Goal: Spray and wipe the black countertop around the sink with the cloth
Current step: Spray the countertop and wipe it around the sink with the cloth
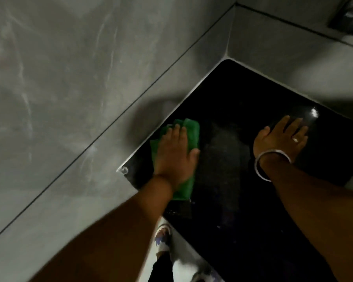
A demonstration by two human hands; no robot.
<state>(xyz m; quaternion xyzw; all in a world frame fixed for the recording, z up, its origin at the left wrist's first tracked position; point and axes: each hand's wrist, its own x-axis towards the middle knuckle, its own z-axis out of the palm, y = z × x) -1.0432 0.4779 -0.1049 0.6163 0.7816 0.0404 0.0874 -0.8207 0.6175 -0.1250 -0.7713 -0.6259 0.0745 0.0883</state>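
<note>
The black countertop (243,94) fills a corner between two grey walls. A green cloth (189,129) lies flat on it close to the left wall. My left hand (176,151) presses palm-down on the cloth, fingers spread toward the wall seam. My right hand (281,137) rests flat on the bare countertop to the right, fingers apart, holding nothing; it wears a ring and a metal bangle on the wrist. No spray bottle and no sink show in this view.
Grey tiled walls (69,88) meet in a corner at the top right. A dark fixture (348,19) is mounted on the far wall. A small clear round thing (124,170) sits at the counter's left edge. A foot in a sandal (163,237) stands below on pale floor.
</note>
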